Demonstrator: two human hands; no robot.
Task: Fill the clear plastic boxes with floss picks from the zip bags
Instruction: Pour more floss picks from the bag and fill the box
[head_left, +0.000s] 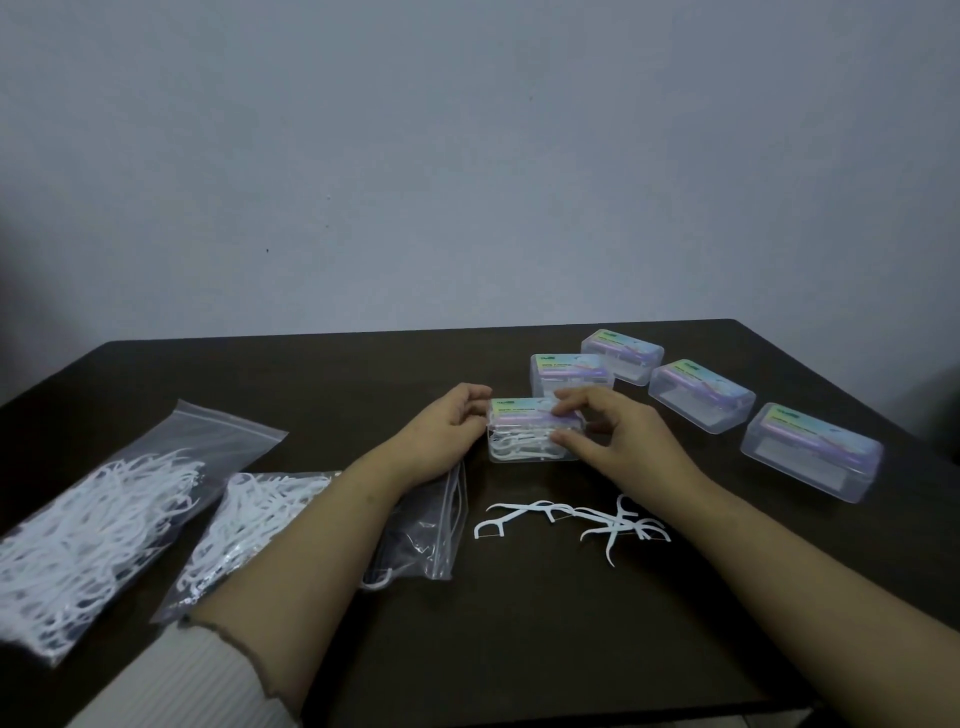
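Dark brown tabletop under a plain grey wall: closing a filled box.

Both hands clamped the small clear plastic box with a pastel label (534, 430), packed with white floss picks; the left hand (451, 427) pinched its left end, the right hand (613, 439) gripped lid and front. Pressing evenly would likely seat the lid without trapping picks. Loose white floss picks (576, 521) lay near, four closed clear boxes (701, 396) far right, two clear zip bags of picks (104, 512) left.

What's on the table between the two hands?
In the head view, a clear plastic box holding white floss picks sits between them. The left hand holds its left end; the right hand pinches its right end.
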